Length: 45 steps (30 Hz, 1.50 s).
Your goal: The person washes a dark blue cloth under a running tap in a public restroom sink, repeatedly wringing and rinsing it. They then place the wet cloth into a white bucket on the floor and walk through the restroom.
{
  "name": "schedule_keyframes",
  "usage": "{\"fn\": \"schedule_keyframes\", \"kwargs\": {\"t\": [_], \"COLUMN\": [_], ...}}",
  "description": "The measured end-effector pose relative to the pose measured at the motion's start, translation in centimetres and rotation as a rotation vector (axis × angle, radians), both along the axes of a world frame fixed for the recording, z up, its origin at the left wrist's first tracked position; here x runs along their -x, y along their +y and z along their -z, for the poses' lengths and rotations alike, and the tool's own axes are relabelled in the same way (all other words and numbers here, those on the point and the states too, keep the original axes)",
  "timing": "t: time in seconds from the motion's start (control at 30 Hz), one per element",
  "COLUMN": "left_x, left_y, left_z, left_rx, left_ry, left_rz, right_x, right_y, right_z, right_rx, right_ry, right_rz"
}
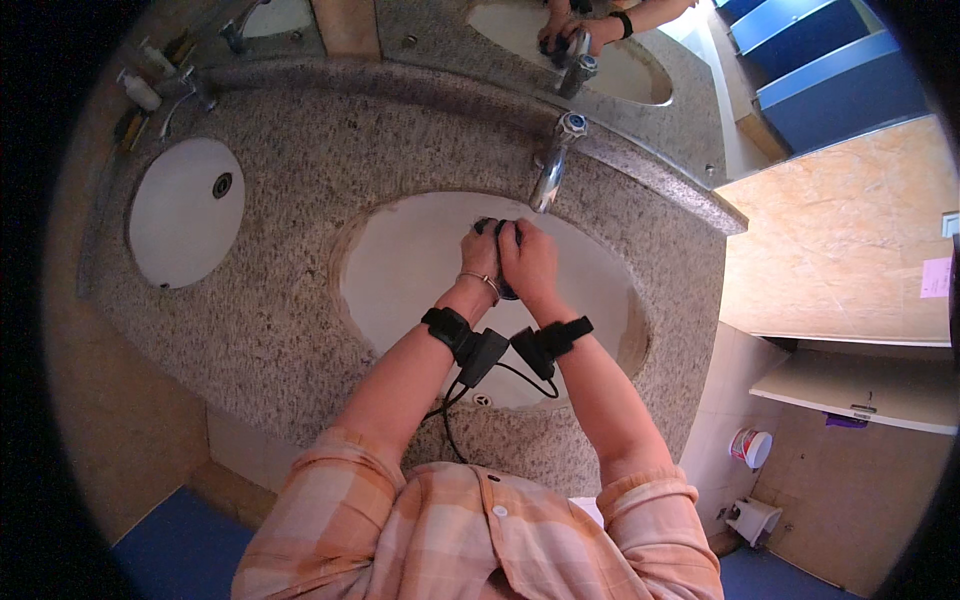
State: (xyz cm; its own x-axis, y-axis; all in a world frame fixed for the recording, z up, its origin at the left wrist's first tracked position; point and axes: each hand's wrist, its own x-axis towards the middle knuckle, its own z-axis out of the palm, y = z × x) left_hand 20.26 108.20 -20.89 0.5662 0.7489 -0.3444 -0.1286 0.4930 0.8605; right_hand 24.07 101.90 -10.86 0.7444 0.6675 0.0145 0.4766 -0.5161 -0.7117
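Both hands meet over the white oval sink basin (397,270), just in front of the chrome tap (552,176). My left hand (478,253) and my right hand (531,259) are pressed together around a dark, bunched cloth (508,291). Bits of the cloth show above the knuckles and below the palms; the fingers hide most of it. The tap's spout ends close above my right hand, and I cannot tell whether water runs from it.
A speckled stone counter (300,225) surrounds the basin and carries a second sink (187,217) at left. Behind the tap stands a mirror (442,45). Black wrist straps (450,330) trail cables across the basin's near side. A white bucket (757,450) is low at right.
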Motion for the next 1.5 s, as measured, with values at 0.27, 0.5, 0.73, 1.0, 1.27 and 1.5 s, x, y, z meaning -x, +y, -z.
{"fn": "schedule_keyframes", "kwargs": {"t": [0.27, 0.5, 0.73, 1.0, 1.27, 1.5], "left_x": [2.3, 3.9, 3.9, 5.1, 5.8, 5.8], "left_y": [0.5, 2.7, 1.6, 1.5, 3.5, 4.7], "left_z": [-5.7, -10.5, -11.8, -11.4, -12.2, -11.8], "left_rx": [0.013, 0.202, 0.208, 0.184, 0.07, -0.137], "left_ry": [0.14, -0.205, -0.33, -0.327, -0.312, -0.008], "left_rz": [-0.018, 0.12, 0.223, 0.391, 0.551, 0.469], "right_x": [-3.9, -5.1, -4.8, -3.9, -5.3, -5.8], "right_y": [-1.9, -5.7, -5.7, -4.2, -5.3, -6.3], "right_z": [3.1, -0.4, -4.2, 0.6, -2.7, -4.8], "right_rx": [0.155, 0.212, 0.628, -0.408, -0.21, -0.401], "right_ry": [-0.02, 0.073, -0.154, 0.762, 0.552, 0.27], "right_rz": [0.145, 0.011, -0.142, -0.168, -0.024, 0.134]}}
